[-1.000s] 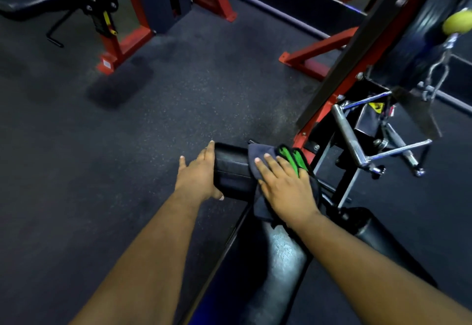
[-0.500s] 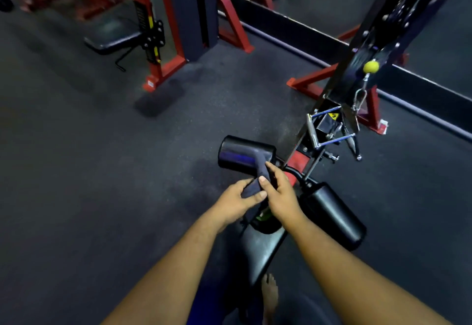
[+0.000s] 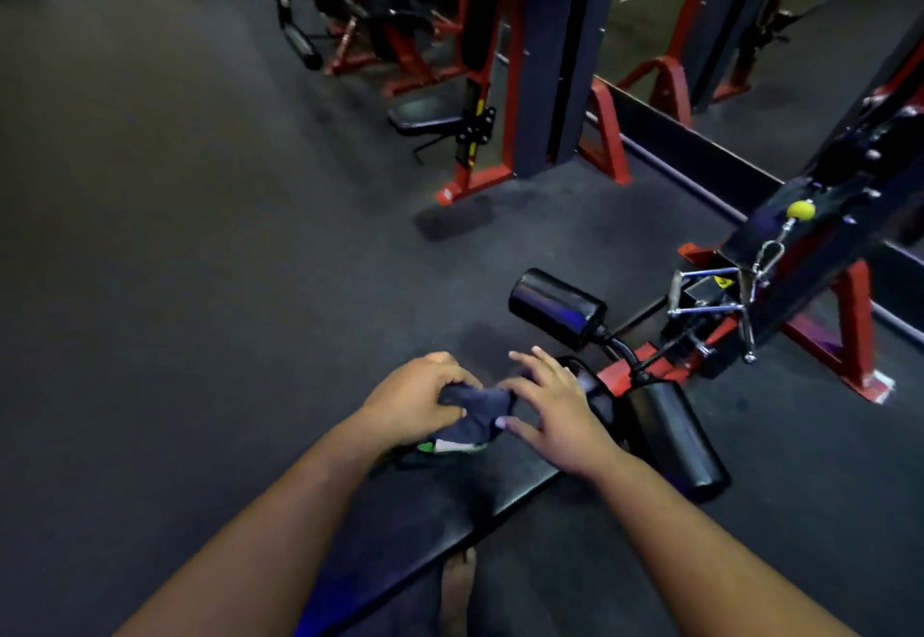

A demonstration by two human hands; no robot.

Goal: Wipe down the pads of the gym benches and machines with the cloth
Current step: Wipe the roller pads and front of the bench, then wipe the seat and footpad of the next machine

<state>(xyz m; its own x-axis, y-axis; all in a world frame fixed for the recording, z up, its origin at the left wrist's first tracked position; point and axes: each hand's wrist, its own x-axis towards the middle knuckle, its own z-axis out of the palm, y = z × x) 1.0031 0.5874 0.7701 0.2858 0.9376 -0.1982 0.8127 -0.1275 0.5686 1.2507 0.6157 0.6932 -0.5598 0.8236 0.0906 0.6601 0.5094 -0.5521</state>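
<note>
So the cloth (image 3: 475, 411) is bunched up between both hands right over the near end of the long seat pad (image 3: 480, 491), more like it's being refolded than rubbed on anything. The left hand (image 3: 417, 399) has its grip curled tight round one end of it; the right hand (image 3: 555, 406) is mostly spread out, fingers fairly straight, with only the thumb and fingertips touching the other end.

Progress-wise, hard to call. Nothing can be said for sure about what's been wiped, since no wet streaks are visible. The two roller pads, the far one (image 3: 555, 308) and the right one (image 3: 672, 436), look shiny either way. Loads is probably left: the other machine's seat (image 3: 425, 118) further back, plus the blurry gear beyond.

The cloth itself is dark navy-grey, crumpled, with a green and white bit poking out underneath.
</note>
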